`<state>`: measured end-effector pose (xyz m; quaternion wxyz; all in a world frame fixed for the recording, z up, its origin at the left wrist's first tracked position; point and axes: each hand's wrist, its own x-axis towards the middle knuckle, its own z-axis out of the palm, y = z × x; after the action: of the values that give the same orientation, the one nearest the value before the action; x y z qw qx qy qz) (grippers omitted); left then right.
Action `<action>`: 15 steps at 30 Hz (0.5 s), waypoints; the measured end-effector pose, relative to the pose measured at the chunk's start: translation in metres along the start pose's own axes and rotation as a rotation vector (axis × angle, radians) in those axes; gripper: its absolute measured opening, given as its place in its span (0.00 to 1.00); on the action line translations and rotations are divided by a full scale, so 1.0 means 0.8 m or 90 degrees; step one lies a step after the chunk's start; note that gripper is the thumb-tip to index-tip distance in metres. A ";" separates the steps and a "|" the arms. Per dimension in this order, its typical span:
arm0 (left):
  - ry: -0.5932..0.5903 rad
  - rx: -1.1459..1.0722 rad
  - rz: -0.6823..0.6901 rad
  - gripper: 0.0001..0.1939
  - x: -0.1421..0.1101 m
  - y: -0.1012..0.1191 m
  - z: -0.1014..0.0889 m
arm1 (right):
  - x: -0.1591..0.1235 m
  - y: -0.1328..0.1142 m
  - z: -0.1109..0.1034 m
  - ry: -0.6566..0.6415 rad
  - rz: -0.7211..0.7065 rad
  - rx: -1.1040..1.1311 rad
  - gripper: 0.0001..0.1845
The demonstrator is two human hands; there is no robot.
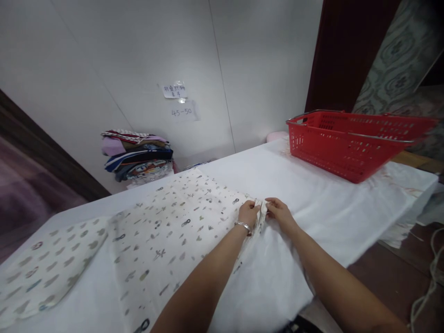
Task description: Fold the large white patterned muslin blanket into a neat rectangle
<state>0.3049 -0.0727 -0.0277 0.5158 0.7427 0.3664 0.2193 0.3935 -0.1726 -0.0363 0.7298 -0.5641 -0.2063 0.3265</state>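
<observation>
A white patterned cloth (166, 231) lies spread flat on the white-covered table (312, 208). My left hand (248, 213), with a bracelet on its wrist, pinches the cloth's right edge. My right hand (280, 213) sits right beside it, fingers closed on the same bunched edge (262, 210). Both hands meet at the middle of the table. A second patterned cloth piece (45, 268) lies at the near left.
A red plastic basket (350, 141) with metal handles stands at the far right of the table. A stack of folded clothes (138, 155) rests against the white wall at the back left. Two paper notes (178, 99) are stuck on the wall. Floor shows at right.
</observation>
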 end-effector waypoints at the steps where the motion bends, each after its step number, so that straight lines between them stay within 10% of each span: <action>1: 0.003 -0.004 -0.007 0.03 0.000 -0.001 0.000 | 0.000 0.000 0.000 -0.003 0.001 0.009 0.22; 15: 0.028 0.019 0.042 0.03 -0.005 -0.001 0.006 | 0.001 0.014 0.000 -0.011 -0.079 -0.121 0.20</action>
<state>0.3058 -0.0789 -0.0300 0.4891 0.7571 0.3559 0.2470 0.3913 -0.1706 -0.0475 0.6900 -0.6142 -0.2770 0.2645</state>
